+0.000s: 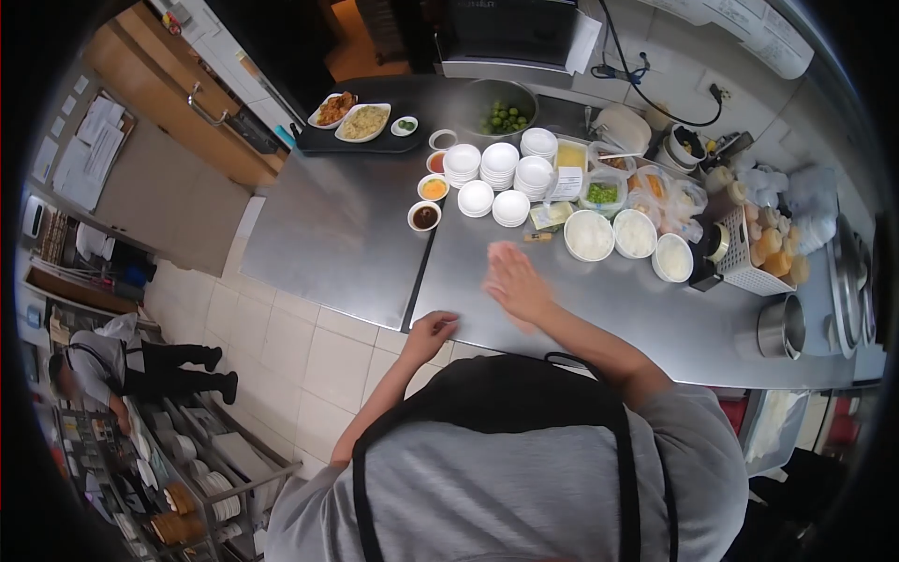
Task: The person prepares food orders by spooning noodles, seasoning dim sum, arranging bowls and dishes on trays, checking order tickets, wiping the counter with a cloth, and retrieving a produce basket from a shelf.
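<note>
My right hand [515,279] is over the steel counter [618,314], blurred by motion, its fingers stretched out and nothing seen in it. Beyond its fingertips lies a small brownish piece [537,238], too small to name. My left hand [434,333] hangs at the counter's front edge, fingers loosely bent, holding nothing that I can see. Ahead are stacks of small white dishes [499,164] and several sauce bowls, one with dark sauce [424,217] and one with an egg-yellow filling [433,188]. Three white tubs with white contents [589,235] stand to the right.
A black tray [361,140] at the back left bears two plates of food. A steel bowl of green limes [506,117] stands behind the dishes. Bags, a white basket [749,253] and a steel pot [780,326] line the right. Another person [122,361] is beside a dish rack at left.
</note>
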`<control>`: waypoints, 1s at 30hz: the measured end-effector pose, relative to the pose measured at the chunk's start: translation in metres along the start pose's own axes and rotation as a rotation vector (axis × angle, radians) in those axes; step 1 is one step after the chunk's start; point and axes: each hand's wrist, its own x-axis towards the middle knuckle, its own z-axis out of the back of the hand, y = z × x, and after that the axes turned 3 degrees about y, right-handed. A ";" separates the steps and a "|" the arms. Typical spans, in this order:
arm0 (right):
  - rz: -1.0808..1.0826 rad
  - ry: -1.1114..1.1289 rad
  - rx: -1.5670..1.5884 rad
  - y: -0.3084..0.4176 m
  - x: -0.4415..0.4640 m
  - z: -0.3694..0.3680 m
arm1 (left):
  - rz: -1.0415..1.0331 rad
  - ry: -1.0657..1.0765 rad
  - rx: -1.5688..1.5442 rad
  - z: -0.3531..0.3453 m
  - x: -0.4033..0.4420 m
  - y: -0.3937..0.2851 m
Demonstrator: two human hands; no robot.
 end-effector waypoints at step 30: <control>-0.971 -0.453 -0.253 -0.156 -0.332 0.144 | -0.395 -0.215 0.873 -0.113 0.166 -0.083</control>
